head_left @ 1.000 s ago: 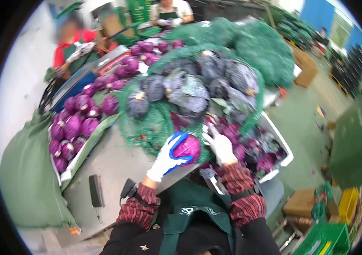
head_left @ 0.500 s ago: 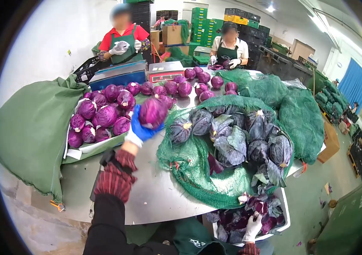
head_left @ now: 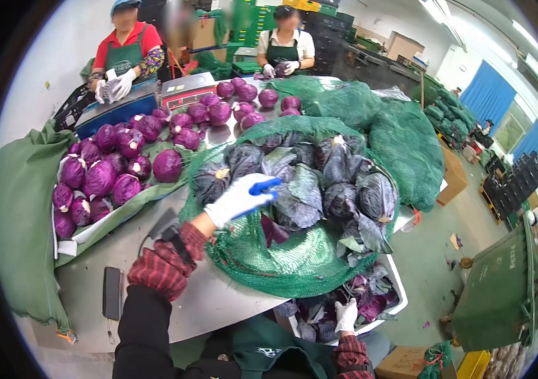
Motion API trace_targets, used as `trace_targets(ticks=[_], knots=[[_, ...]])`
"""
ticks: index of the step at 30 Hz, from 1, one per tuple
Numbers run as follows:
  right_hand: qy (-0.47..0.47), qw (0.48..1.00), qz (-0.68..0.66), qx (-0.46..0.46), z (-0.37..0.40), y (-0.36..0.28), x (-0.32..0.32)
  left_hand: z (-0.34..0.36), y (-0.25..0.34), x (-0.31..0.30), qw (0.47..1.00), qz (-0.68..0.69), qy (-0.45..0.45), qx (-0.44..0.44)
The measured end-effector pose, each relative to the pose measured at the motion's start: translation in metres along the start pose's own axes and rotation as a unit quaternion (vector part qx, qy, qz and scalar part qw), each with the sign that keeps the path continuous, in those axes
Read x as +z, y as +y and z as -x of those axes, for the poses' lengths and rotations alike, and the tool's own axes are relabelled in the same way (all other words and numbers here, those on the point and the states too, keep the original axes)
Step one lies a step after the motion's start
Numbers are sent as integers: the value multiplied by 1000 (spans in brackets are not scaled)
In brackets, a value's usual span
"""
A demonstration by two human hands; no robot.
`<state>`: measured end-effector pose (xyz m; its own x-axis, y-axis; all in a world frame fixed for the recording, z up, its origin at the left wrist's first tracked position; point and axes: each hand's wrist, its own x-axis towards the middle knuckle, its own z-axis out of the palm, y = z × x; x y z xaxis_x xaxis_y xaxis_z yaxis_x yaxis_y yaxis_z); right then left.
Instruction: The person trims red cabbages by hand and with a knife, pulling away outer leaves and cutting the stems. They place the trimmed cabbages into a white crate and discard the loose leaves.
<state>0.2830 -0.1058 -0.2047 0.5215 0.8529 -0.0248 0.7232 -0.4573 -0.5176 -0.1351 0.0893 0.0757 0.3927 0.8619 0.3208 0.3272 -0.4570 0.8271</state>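
Observation:
My left hand point(head_left: 243, 199), in a white glove with blue on the palm side, reaches over the trimmed-leaf side of an opened green net bag point(head_left: 269, 271). Its fingers are stretched out and hold nothing. Just beyond and beside it lie several untrimmed red cabbages point(head_left: 297, 199) with dull outer leaves. Low at the right, my right hand point(head_left: 346, 316), white-gloved, is over a white bin point(head_left: 398, 287) of loose purple leaves point(head_left: 373, 300). Its fingers look curled; what they hold cannot be made out. A peeled red cabbage point(head_left: 168, 165) rests on the green cloth, right of a pile of peeled cabbages point(head_left: 101, 179).
Across the metal table point(head_left: 212, 303) stand two people in green aprons, their gloved hands on cabbages. A scale point(head_left: 187, 88) is near them. A phone point(head_left: 113, 294) lies at the front left. Full net bags point(head_left: 408, 155) line the right side; a green wheeled bin point(head_left: 496, 290) stands beyond.
The peeled cabbage has left my left hand and lies beside the pile. That hand has swung right, over the net bag. The view has turned to the right; my right hand stays by the leaf bin.

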Motion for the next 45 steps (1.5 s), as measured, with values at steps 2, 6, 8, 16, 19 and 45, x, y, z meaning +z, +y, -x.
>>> trace_targets(ticks=[2, 6, 8, 16, 19, 45], knots=[[-26, 1000, 18, -3, -4, 19, 3, -15, 12, 38, 975, -215, -3, 48], [-40, 949, -310, 35, 17, -14, -48, -33, -5, 105, 930, -365, -18, -31], [-18, 939, -343, 19, 12, -11, -55, -30, -10, 118, 930, -366, -10, -34], [-79, 937, -285, -183, 27, -185, -143, 21, 11, 96, 960, -250, -14, 130], [-80, 930, -249, -257, 10, -240, -118, 13, 34, 88, 975, -151, 42, 155], [-39, 739, -646, -188, 39, -273, -181, 69, 71, 124, 989, 145, -2, -9]])
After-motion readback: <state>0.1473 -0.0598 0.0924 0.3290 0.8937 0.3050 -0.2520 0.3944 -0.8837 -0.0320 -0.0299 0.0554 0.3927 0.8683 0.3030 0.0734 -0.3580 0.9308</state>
